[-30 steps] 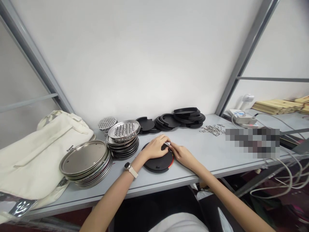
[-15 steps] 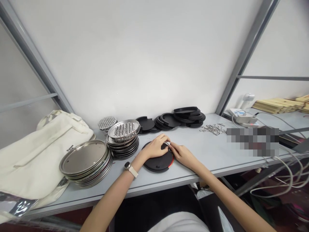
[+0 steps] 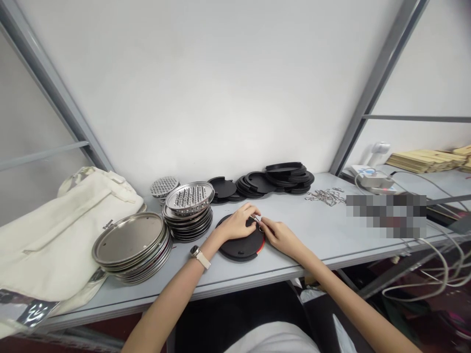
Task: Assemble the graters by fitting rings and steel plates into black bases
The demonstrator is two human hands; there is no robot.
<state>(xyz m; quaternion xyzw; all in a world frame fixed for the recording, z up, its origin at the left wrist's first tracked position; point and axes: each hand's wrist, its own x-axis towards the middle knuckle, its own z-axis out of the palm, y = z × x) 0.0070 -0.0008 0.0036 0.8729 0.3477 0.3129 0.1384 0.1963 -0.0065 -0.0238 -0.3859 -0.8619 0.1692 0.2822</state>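
A round black disc with a red strip on its right edge lies flat on the table under my hands. My left hand, with a watch on its wrist, rests over the disc's far part. Its thumb and fingers close round a small metal clip at the disc's far right edge. From the right, my right hand pinches the same clip near its ring. The clip's finer shape is partly hidden by my fingertips.
Round metal plates are stacked at left, beside a stack topped by a metal grater disc. More black discs lie along the wall. A heap of metal clips is at right. A cream bag covers the left end.
Both hands stay at the disc, still on the clip. The clip and its ring have shifted very slightly between my fingers, and the ring shows a little more.
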